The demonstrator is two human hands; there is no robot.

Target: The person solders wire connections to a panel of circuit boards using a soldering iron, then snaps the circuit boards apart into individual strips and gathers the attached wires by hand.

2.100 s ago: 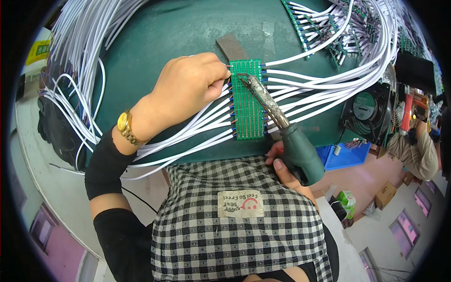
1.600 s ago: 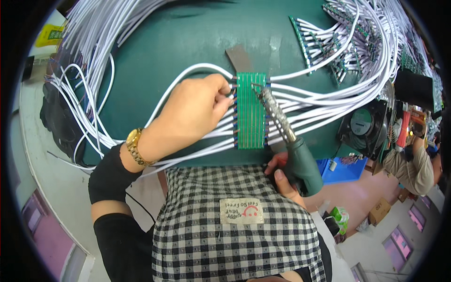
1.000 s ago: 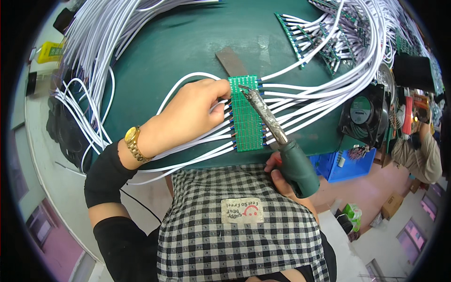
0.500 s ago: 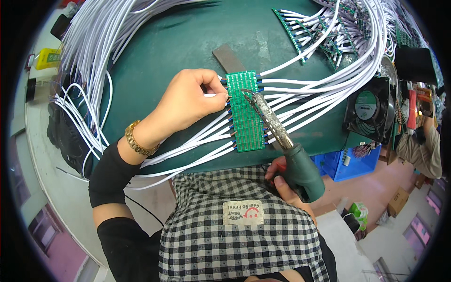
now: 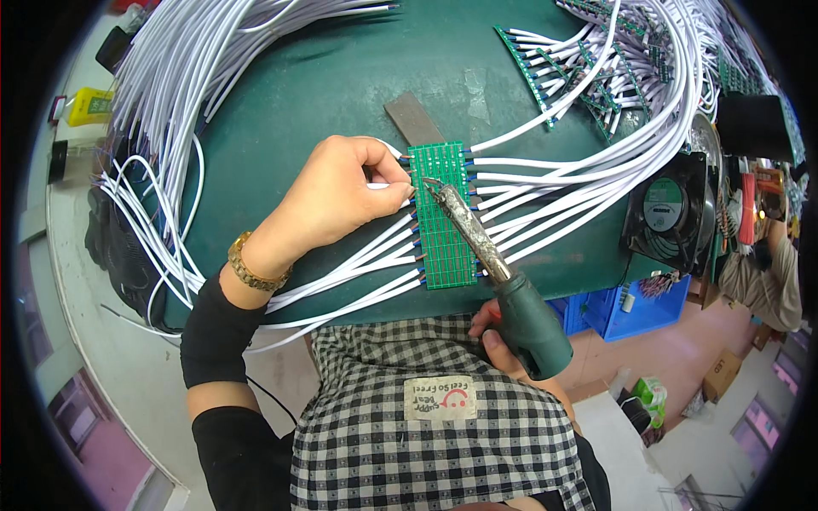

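My left hand [image 5: 336, 187] is closed in a pinch on the end of a white cable [image 5: 378, 186], at the left edge of a green circuit board panel [image 5: 445, 255]. My right hand [image 5: 501, 347] grips a soldering iron [image 5: 530, 328] by its green handle, partly hidden behind that handle. The iron's tip lies over the upper left part of the panel, close to my left fingertips. White cables with coloured wire ends run out from both sides of the panel, which lies on a dark green mat [image 5: 332, 94].
A flat grey bar [image 5: 412, 117] sticks out from under the panel. White cables [image 5: 170, 85] are heaped at the left. Wired boards [image 5: 588, 72] pile up at the far right, above a black fan [image 5: 673, 209]. Below the table edge stands a blue bin [image 5: 643, 311].
The soldering iron's tip has shifted left across the panel, nearer my left fingertips. My left hand keeps its pinch on the cable. The whole scene sits slightly lower in view.
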